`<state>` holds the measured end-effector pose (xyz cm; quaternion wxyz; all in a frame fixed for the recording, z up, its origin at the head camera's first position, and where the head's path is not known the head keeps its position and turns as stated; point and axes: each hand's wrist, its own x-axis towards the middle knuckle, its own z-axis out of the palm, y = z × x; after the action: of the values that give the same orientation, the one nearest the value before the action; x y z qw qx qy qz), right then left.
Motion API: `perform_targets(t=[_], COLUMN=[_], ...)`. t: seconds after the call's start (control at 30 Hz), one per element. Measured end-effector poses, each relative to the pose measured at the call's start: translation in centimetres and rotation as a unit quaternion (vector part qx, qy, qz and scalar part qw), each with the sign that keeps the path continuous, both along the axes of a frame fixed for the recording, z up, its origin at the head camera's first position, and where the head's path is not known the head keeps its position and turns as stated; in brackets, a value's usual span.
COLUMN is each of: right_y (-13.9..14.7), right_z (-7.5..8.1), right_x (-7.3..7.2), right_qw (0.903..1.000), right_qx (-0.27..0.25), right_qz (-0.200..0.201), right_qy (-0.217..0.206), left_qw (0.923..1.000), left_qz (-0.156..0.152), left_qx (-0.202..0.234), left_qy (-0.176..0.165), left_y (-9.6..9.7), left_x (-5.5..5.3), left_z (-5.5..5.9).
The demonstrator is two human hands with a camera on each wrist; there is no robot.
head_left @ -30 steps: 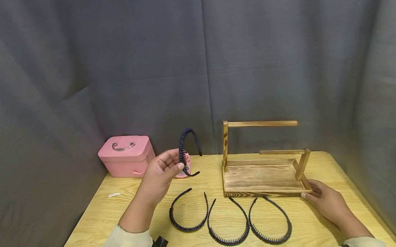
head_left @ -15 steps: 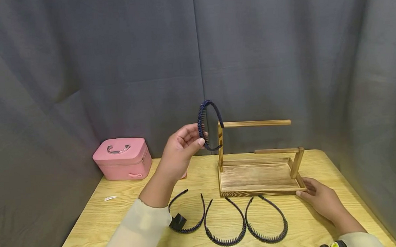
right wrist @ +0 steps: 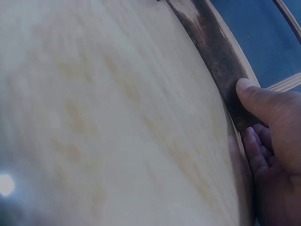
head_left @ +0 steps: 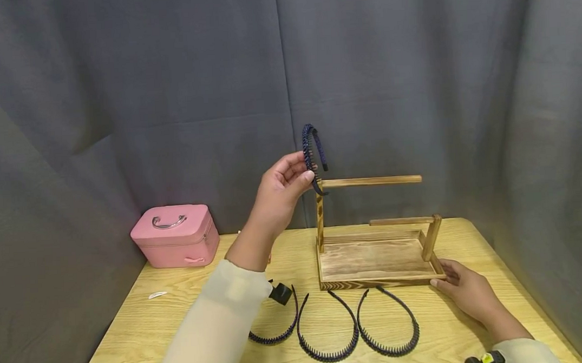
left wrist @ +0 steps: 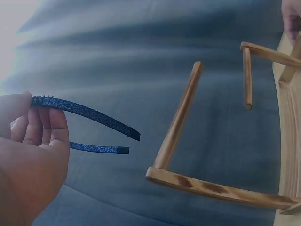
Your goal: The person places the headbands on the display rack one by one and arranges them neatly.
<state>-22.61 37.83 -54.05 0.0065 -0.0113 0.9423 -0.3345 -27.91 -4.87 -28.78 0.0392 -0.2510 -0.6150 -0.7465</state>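
My left hand (head_left: 284,190) pinches a dark blue toothed headband (head_left: 307,148) between thumb and fingers, up by the top of the wooden stand's tall left post. In the left wrist view the headband's two ends (left wrist: 123,150) point toward the upper bar (left wrist: 181,115), a short gap away. The wooden stand (head_left: 380,282) is a shallow tray with two posts, each carrying a horizontal bar. At its front right corner my right hand (head_left: 466,293) grips the tray, thumb on the front face and fingers round the side, as the right wrist view (right wrist: 277,127) shows.
Three more dark headbands lie in a row before the stand: a left one (head_left: 278,339) partly behind my sleeve, a middle one (head_left: 330,357) and a right one (head_left: 398,351). A pink case (head_left: 173,238) stands back left, near a small white piece (head_left: 157,294). Grey curtains surround the table.
My left hand has lifted the headband up and to the right, from beside the pink case to the top of the stand's left post. My right hand keeps its grip on the tray corner.
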Motion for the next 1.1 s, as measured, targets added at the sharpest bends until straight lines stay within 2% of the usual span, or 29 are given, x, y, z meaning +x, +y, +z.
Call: perform_targets(t=[0.2, 0.37, 0.57, 0.7, 0.83, 1.1], right_y=[0.0, -0.3, -0.3, -0.3, -0.2, 0.1], right_z=[0.0, -0.3, -0.5, -0.4, -0.4, -0.3], right_x=[0.1, 0.2, 0.2, 0.3, 0.4, 0.8], right_qw=[1.0, 1.0, 1.0, 1.0, 1.0, 0.9999], right_qx=[-0.003, -0.004, -0.001, -0.002, -0.004, -0.002], right_qz=[0.0, 0.002, -0.002, -0.004, -0.008, -0.015], right_qy=[-0.005, -0.001, 0.0, -0.001, -0.002, 0.001], left_qw=[0.9999, 0.9989, 0.9958, 0.9938, 0.9923, 0.9892], left_qz=[0.008, 0.029, 0.057, 0.064, 0.068, 0.085], left_qx=[-0.012, -0.032, -0.058, -0.062, -0.059, -0.069], left_qy=[-0.006, -0.019, -0.042, -0.066, -0.085, -0.098], left_y=[1.4, 1.8, 2.1, 2.4, 2.9, 4.1], left_x=[-1.4, -2.3, -3.4, -3.9, -4.1, -4.2], left_z=[-0.2, -0.9, -2.7, -4.2, -5.3, -7.2])
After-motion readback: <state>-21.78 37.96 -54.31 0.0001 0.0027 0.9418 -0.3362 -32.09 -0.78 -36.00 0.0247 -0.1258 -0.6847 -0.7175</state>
